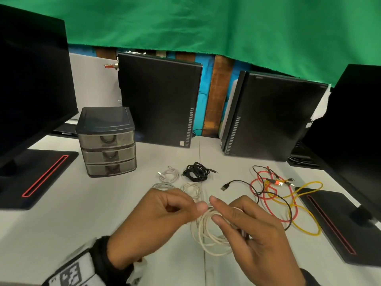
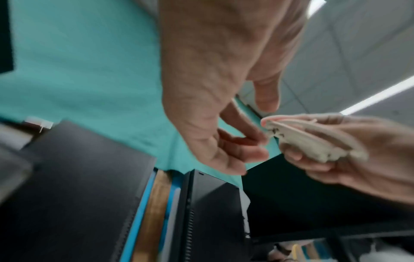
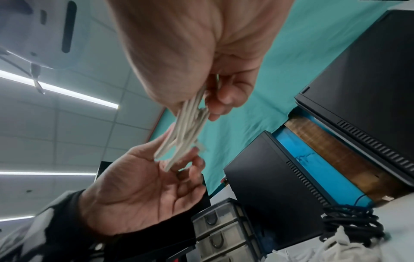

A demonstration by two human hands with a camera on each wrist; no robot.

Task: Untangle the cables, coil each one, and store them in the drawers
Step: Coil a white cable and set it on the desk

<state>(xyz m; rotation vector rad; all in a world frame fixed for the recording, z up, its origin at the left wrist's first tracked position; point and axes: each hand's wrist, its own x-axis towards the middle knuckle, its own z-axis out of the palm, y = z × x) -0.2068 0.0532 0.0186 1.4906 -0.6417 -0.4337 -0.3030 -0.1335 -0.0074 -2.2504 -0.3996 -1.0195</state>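
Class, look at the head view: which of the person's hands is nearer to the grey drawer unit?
Left. The left hand is on the same side of the table as the drawer unit, below and right of it. The right hand, holding the white cable coil, is farther right.

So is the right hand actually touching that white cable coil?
Touching. The right wrist view shows the right hand pinching the white cable coil between thumb and fingers; the head view shows those fingers wrapped round the loops.
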